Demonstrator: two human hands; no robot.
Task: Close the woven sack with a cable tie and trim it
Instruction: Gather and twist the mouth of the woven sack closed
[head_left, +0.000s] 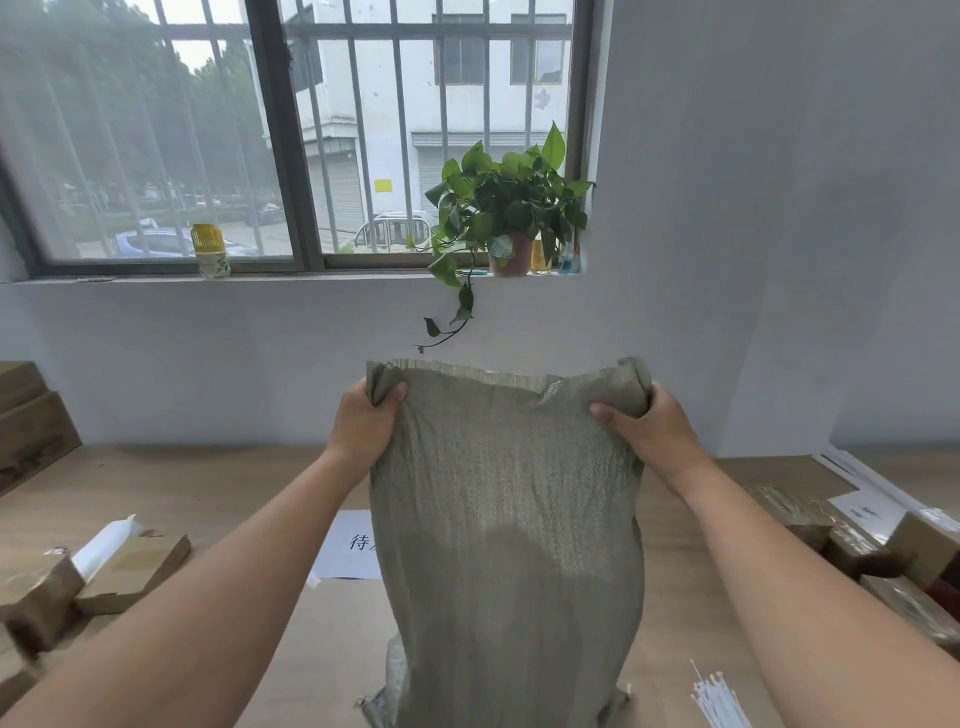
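Head view: we hold the sack (506, 519) upright by its mouth, left hand (363, 423) and right hand (647, 428) fingers clamped on corners, keeping it spread; ties (719, 699) wait beside.

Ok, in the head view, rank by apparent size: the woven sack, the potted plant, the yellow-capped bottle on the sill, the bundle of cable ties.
1. woven sack, nearest the camera.
2. potted plant.
3 and 4. yellow-capped bottle and cable ties: unsure; the ties are cut off by the frame's edge and much nearer.
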